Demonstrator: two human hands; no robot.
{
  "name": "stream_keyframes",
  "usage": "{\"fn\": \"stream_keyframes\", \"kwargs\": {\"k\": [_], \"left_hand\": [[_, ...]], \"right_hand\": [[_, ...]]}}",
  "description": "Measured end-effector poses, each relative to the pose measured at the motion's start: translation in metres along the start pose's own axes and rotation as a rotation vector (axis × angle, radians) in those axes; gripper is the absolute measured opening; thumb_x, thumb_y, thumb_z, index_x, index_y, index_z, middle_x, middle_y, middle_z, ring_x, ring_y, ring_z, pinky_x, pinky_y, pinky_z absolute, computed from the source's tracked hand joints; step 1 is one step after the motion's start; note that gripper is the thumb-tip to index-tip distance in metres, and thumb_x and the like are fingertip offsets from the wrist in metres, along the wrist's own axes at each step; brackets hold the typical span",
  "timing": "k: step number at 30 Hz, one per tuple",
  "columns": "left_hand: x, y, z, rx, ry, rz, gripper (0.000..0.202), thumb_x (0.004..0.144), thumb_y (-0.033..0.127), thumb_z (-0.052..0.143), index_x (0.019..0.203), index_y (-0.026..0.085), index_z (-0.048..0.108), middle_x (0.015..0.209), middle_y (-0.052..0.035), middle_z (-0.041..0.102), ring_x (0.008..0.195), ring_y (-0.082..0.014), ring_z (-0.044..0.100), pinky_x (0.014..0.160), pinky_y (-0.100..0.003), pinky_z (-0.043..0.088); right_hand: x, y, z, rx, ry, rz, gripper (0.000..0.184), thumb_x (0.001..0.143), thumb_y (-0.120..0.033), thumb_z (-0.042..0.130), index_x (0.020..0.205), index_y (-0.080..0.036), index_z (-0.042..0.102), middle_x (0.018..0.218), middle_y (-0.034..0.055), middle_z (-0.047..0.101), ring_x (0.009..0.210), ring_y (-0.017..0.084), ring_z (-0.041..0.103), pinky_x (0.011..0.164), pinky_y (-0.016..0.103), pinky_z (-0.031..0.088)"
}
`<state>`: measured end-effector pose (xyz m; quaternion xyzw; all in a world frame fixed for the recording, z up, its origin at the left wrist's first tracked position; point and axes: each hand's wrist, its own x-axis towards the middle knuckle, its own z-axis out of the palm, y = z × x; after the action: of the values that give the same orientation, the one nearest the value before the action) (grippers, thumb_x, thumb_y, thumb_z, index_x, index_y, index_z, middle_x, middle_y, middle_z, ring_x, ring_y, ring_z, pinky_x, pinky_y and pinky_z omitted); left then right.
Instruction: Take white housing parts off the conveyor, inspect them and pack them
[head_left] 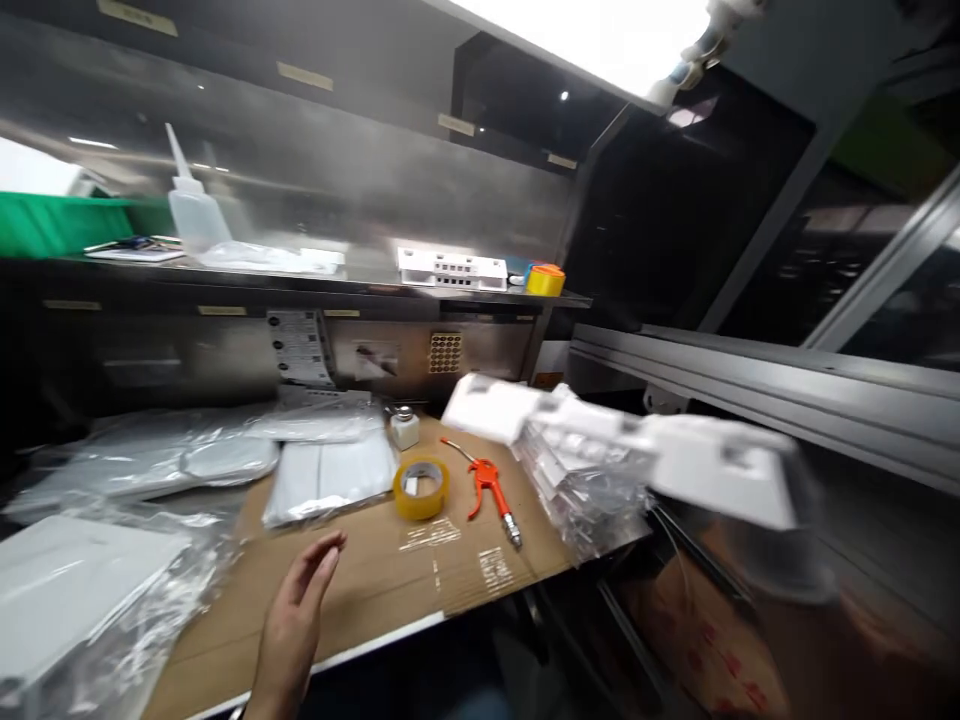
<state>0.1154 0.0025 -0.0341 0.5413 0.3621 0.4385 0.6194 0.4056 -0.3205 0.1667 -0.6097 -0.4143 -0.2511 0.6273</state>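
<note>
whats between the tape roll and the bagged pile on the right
An orange blow gun lies on the cardboard between the tape roll and the bagged pile, shown in the head view.

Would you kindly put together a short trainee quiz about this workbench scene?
1. True or false: the left hand grips the tape roll.
2. What lies just right of the tape roll? A) scissors B) orange air blow gun C) hammer
3. Fill in: the squeeze bottle stands on the upper ____.
Key: 1 false, the fingers are open and apart from the roll; 2 B; 3 shelf.
</note>
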Motion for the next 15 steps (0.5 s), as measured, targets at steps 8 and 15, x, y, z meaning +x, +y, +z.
{"fn": "stream_keyframes", "kwargs": {"k": [8,15], "left_hand": [[0.012,0.091,-0.066,-1.011,-0.474,-0.65,0.085,0.099,0.074,0.04,0.14,0.003,0.059,0.13,-0.029,0.069,0.131,-0.0488,0.059,0.109,-0.075,0.043],[0.006,0.077,-0.091,-1.173,-0.005,-0.746,0.065,0.108,0.053,0.034,0.098,0.005,0.076,0.086,-0.0175,0.08,0.097,-0.0336,0.078,0.091,-0.048,0.063]], "right_hand": [[-0.117,-0.006,0.226,0.696,-0.661,0.192,0.03,0.093,-0.027,0.075,0.121,-0.037,0.075,0.117,0.0023,0.078,0.11,0.024,0.074,0.1,0.039,0.06],[-0.19,0.017,0.268,0.546,-0.608,0.501,0.037,0.085,-0.034,0.084,0.12,-0.031,0.075,0.126,0.004,0.075,0.12,0.023,0.07,0.106,0.03,0.054]]}}
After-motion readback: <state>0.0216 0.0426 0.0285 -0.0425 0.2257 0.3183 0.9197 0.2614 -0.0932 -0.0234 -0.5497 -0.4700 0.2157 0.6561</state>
